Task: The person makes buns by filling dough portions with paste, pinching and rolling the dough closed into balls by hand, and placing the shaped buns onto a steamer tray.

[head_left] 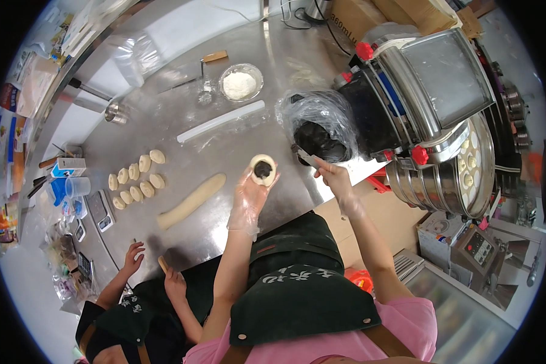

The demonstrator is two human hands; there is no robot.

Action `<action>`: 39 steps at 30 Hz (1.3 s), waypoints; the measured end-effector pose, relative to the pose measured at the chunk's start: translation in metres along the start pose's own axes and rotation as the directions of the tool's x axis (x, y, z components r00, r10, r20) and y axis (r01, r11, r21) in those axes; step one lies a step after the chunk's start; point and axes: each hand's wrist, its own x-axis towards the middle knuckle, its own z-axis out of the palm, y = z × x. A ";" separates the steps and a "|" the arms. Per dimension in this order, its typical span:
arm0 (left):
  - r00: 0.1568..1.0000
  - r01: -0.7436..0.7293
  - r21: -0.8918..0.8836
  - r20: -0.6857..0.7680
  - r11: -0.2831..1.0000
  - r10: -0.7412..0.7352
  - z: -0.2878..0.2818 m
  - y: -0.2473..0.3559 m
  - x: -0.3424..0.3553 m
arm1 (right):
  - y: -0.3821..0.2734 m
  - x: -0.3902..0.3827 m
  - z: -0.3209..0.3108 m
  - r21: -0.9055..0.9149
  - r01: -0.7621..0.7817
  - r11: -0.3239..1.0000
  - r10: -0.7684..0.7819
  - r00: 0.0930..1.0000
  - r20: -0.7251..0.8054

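My left hand, in a clear plastic glove, cups a round of pale dough with a lump of dark filling in its middle. My right hand, gloved too, grips a flat spatula; dark paste clings to its tip. Just beyond that tip lies a mass of dark filling in a clear plastic bag. A long dough roll rests on the steel table left of my left hand. Farther left, several small dough pieces lie in two rows.
Behind the dough are a bowl of white flour and a long white bar. A roller machine and stacked steamers stand at right. At lower left, a co-worker's hand holds a short wooden stick. A scale sits nearby.
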 end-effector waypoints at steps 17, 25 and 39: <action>1.000 -0.003 0.246 -0.025 0.969 0.009 0.033 -0.008 0.010 | -0.026 -0.061 0.041 -0.582 0.571 0.579 -0.659 0.748 0.079; 0.970 -0.197 0.421 -0.045 0.886 0.237 0.036 -0.018 0.003 | -0.040 -0.072 0.052 -0.159 0.246 0.956 -0.246 0.969 0.021; 0.999 0.028 0.076 0.027 0.997 -0.030 0.019 -0.016 0.015 | -0.036 -0.075 0.055 -0.305 0.458 0.835 -0.496 0.866 -0.059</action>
